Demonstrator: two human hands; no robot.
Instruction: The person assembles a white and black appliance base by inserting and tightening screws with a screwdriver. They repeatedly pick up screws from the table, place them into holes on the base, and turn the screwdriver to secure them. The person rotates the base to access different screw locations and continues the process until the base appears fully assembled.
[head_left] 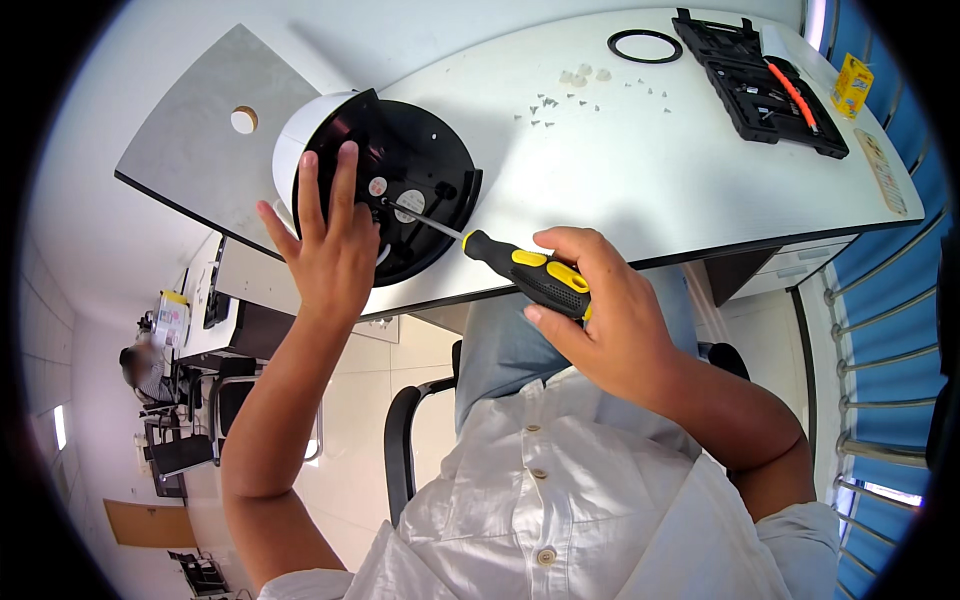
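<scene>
A round appliance housing [408, 140], white outside with a black underside, lies tilted at the left end of the white table. My left hand [338, 240] rests on its black face, fingers spread and at least one bent. My right hand [615, 310] is closed around the black-and-yellow handle of a screwdriver [520, 272]. The metal shaft points up and left, and its tip meets the black underside near two small round labels. Whether the tip sits in a screw is too small to tell.
Several small screws [543, 106] and pale translucent pieces [582, 75] are scattered on the table [600, 190]. Beyond them lie a black ring [645, 46], an open black tool case [745, 85] with an orange-handled tool [792, 95], and a yellow box [852, 86]. A grey board [205, 120] adjoins at left.
</scene>
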